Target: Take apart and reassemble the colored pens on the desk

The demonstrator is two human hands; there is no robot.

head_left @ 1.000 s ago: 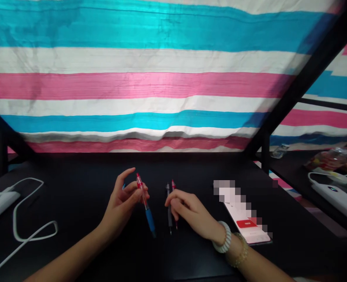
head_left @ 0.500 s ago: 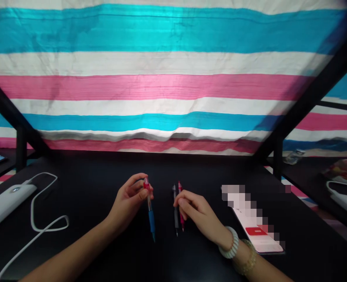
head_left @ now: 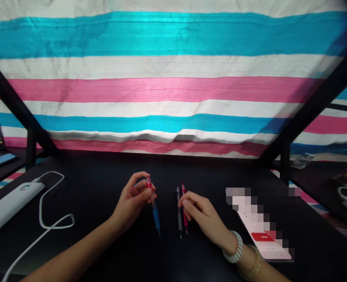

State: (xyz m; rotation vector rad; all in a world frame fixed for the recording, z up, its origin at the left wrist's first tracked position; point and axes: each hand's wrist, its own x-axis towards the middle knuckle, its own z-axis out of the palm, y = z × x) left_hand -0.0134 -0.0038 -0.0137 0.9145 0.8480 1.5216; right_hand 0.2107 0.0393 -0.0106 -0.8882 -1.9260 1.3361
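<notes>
The left hand (head_left: 138, 197) is partly closed, pinching the blue pen (head_left: 156, 215) near its red top between thumb and fingers. The pen slants, tip toward the person, over the middle of the counter (head_left: 102, 166); whether the tip touches the surface cannot be told.

The right hand (head_left: 201, 209) has its fingers loosely curled, thumb and forefinger close together, and covers part of the pink pen (head_left: 186, 223); whether it grips that pen cannot be told. The grey pen (head_left: 179, 217) lies just left of the pink one, roughly parallel. A white bracelet (head_left: 237, 250) and a beaded one (head_left: 254, 264) circle the right wrist.

Farther right lies a phone (head_left: 266, 244), its screen lit and partly pixelated. Far left lies a white power bank (head_left: 11, 205), with a looping white cable (head_left: 40, 211) running toward the person. Behind the counter hangs a striped sheet (head_left: 173, 90), between slanting black bars (head_left: 13, 100).
</notes>
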